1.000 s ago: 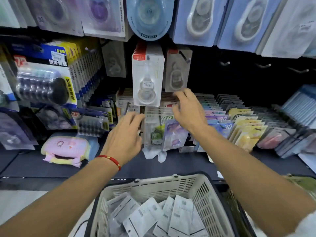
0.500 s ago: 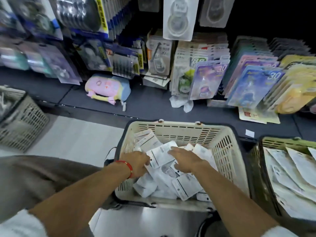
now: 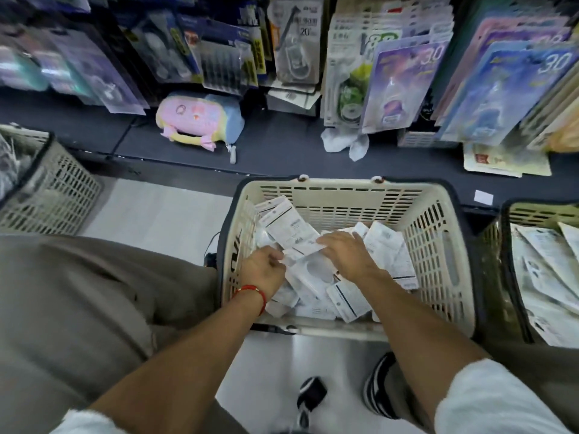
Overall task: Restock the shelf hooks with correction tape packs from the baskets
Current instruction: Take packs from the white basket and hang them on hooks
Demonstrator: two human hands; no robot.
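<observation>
Left hand fingertips buried among white packs; grip not determinable. Right hand palm down, whatever lies under it concealed. Print on pack backs too small to read. Right-side basket and left-side basket cut off by frame edges. Hanging packs cropped at top, hooks out of frame. Shoes blurred.

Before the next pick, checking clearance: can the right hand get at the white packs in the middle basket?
Probably yes: the right hand already lies on the white packs inside the open-topped middle basket, with nothing covering them.
</observation>
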